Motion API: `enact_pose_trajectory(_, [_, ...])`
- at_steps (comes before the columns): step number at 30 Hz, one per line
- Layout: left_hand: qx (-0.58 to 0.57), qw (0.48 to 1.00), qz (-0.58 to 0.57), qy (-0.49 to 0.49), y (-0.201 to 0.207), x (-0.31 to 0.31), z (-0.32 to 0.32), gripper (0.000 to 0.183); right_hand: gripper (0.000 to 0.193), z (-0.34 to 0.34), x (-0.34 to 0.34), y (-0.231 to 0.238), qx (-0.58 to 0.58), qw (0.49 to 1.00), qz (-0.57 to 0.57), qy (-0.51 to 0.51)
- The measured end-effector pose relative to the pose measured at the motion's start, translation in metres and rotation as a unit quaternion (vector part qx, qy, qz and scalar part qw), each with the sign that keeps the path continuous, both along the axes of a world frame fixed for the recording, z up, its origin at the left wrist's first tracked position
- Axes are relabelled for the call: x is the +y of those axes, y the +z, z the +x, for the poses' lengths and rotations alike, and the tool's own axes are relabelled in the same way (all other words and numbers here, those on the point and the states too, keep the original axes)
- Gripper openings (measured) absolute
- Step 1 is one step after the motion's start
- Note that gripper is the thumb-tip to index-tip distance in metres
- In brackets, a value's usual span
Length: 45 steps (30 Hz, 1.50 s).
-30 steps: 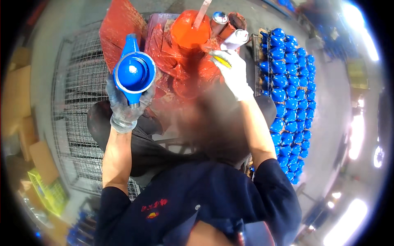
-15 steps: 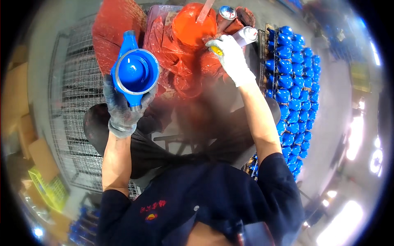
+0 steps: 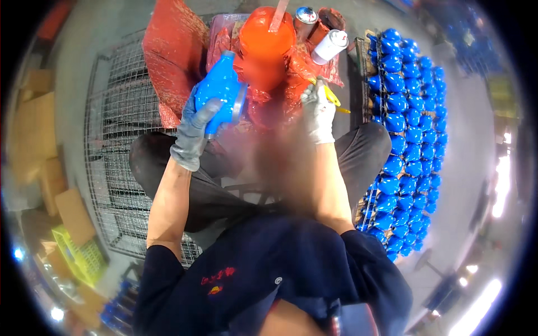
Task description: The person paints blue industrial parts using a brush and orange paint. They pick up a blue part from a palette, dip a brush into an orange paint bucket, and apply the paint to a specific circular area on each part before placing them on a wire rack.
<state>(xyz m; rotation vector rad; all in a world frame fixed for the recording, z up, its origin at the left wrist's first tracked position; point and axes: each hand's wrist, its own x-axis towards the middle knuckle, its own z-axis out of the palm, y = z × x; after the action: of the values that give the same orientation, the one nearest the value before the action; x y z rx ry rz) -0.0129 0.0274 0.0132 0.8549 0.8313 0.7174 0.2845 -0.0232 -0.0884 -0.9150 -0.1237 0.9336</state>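
My left hand [image 3: 196, 126], in a grey glove, is closed round a blue-painted cast metal housing [image 3: 221, 92] with a threaded stub at each end. The housing is tilted on its side, its round bare-metal rim turned to the right. My right hand [image 3: 318, 109], in a white glove, is closed on a slim yellow-handled tool [image 3: 332, 95] that slants down to the right past the fingers. Its working end cannot be made out. Ahead, between the hands, stands an open tub of orange-red paint [image 3: 260, 33] with a flat stick [image 3: 278, 15] in it.
A white spray can [image 3: 329, 47] and another can [image 3: 305, 21] stand beyond my right hand. Rows of blue housings [image 3: 413, 134] fill a rack on the right. At left are a wire mesh rack [image 3: 120, 145], a red-stained board [image 3: 174, 47], and cardboard boxes [image 3: 39, 123].
My left hand has turned the housing from opening-up to facing right. My right hand has drawn back from the white can toward me, and more of the yellow-handled tool shows.
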Motion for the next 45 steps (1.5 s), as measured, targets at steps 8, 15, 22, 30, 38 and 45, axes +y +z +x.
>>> enact_pose_trajectory(8, [0.364,0.774,0.518,-0.004,0.037,-0.043,0.015,0.089,0.026,0.005,-0.031,0.121,0.006,0.994,0.094,0.053])
enact_pose_trajectory(15, [0.426,0.587,0.683,-0.088,0.063,-0.061,0.024,0.090,0.022,0.003,-0.050,0.219,-0.540,0.808,-0.022,0.234])
enact_pose_trajectory(22, [0.411,0.542,0.724,-0.115,0.071,-0.069,0.024,0.081,0.027,-0.002,-0.057,0.253,-0.602,0.724,-0.121,0.315])
enact_pose_trajectory(30, [0.415,0.578,0.689,-0.137,0.080,-0.070,0.023,0.082,0.028,0.004,-0.061,0.227,-0.619,0.717,-0.018,0.319])
enact_pose_trajectory(38, [0.331,0.803,0.476,-0.137,0.073,-0.068,0.019,0.090,0.021,0.001,-0.078,0.204,-0.619,0.729,0.049,0.289])
enact_pose_trajectory(45, [0.013,0.992,0.008,-0.122,0.084,-0.072,0.011,0.087,0.018,0.007,-0.084,0.171,-0.466,0.840,0.138,0.242])
